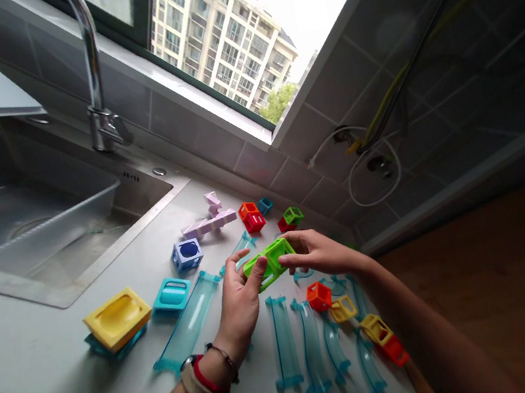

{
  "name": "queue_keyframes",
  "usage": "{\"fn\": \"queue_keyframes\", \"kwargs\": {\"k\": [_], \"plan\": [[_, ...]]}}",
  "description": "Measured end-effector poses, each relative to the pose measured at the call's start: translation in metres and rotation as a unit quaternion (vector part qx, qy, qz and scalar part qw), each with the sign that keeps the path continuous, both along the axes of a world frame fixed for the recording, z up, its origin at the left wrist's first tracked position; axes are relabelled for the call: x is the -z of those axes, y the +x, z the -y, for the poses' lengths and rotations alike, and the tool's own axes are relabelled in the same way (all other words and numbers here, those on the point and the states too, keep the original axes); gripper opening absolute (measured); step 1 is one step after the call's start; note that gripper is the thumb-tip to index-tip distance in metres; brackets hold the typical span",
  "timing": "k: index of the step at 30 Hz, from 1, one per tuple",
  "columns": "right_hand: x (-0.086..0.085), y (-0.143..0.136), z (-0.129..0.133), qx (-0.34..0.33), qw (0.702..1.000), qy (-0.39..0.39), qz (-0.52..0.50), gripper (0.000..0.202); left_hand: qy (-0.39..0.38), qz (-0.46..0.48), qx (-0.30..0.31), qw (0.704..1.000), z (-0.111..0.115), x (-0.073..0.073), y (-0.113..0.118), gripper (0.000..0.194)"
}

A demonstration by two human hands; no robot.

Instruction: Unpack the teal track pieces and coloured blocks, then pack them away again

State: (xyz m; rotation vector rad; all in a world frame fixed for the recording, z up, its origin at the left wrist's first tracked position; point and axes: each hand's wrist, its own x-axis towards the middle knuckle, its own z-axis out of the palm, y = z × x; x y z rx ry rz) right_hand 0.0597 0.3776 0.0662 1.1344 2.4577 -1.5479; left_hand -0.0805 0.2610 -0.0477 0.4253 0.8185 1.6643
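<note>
Filling much of the lower view, white counter [48, 336] borders the steel sink [145, 193]. Clear blue tracks [284, 342] lie on it, several side by side with gaps, likely so each lifts without dragging a neighbour. Left hand [239, 301] and right hand [320, 250] both grip one green piece [272, 261], raised over the counter among the parts: left thumb across one end, right fingertips on the other, probably to steady both ends. Green piece: bright lime, open-framed, cutouts in its faces, longer than wide. Can't tell if it's one part or two joined.
</note>
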Motion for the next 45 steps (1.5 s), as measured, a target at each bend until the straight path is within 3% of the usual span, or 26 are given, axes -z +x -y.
{"fn": "queue_keyframes", "kwargs": {"k": [3, 6, 8, 10, 12, 15, 18, 21, 23, 27, 30, 31, 32, 36, 38, 40, 45], "plan": [[-0.004, -0.007, -0.001, 0.019, 0.999, 0.026, -0.013, 0.044, -0.005, -0.017, 0.010, 1.000, 0.003, -0.002, 0.003, 0.063], [-0.004, -0.020, -0.022, 0.029, 0.997, 0.070, -0.017, 0.045, -0.022, 0.002, 0.001, 1.000, 0.005, -0.003, 0.005, 0.070], [-0.001, -0.033, -0.044, 0.099, 0.983, 0.154, -0.019, 0.047, -0.042, 0.016, 0.010, 0.999, 0.007, -0.003, 0.007, 0.074], [0.006, -0.047, -0.070, 0.200, 0.944, 0.261, -0.003, 0.051, -0.059, 0.024, 0.038, 0.997, 0.008, -0.004, 0.008, 0.074], [0.017, -0.064, -0.095, 0.266, 0.907, 0.326, 0.032, 0.053, -0.066, 0.031, 0.070, 0.995, 0.010, -0.005, 0.009, 0.072], [0.045, -0.087, -0.123, 0.306, 0.878, 0.357, 0.086, 0.053, -0.066, 0.033, 0.094, 0.993, 0.011, -0.004, 0.010, 0.070], [0.075, -0.103, -0.133, 0.321, 0.867, 0.353, 0.140, 0.060, -0.067, 0.027, 0.077, 0.994, 0.010, -0.001, 0.010, 0.074], [0.087, -0.103, -0.127, 0.320, 0.868, 0.346, 0.154, 0.076, -0.063, 0.026, 0.060, 0.996, 0.008, 0.003, 0.010, 0.081], [0.081, -0.090, -0.116, 0.315, 0.869, 0.357, 0.133, 0.081, -0.059, 0.024, 0.057, 0.996, 0.007, 0.003, 0.010, 0.082], [0.050, -0.042, -0.069, 0.280, 0.888, 0.356, 0.082, 0.068, -0.051, 0.002, 0.066, 0.997, 0.009, 0.003, 0.012, 0.081], [0.034, 0.005, -0.011, 0.197, 0.941, 0.265, 0.070, 0.059, -0.023, -0.045, 0.100, 0.994, 0.014, 0.005, 0.022, 0.082], [0.032, 0.020, 0.009, 0.128, 0.975, 0.176, 0.042, 0.056, -0.011, -0.064, 0.119, 0.991, 0.017, 0.005, 0.026, 0.084], [0.031, 0.034, 0.029, 0.081, 0.990, 0.108, 0.024, 0.055, 0.000, -0.080, 0.140, 0.987, 0.020, 0.004, 0.031, 0.086], [0.031, 0.077, 0.085, 0.109, 0.991, 0.071, -0.012, 0.045, 0.031, -0.089, 0.244, 0.965, 0.038, -0.003, 0.051, 0.092], [0.027, 0.094, 0.093, 0.141, 0.986, 0.079, -0.027, 0.042, 0.047, -0.095, 0.272, 0.956, 0.046, -0.007, 0.058, 0.093], [0.020, 0.113, 0.088, 0.195, 0.975, 0.099, -0.040, 0.043, 0.064, -0.147, 0.263, 0.952, 0.051, -0.008, 0.062, 0.090], [0.004, 0.165, 0.055, 0.328, 0.909, 0.257, -0.033, 0.045, 0.087, -0.281, 0.213, 0.932, 0.048, -0.001, 0.066, 0.039]]}}
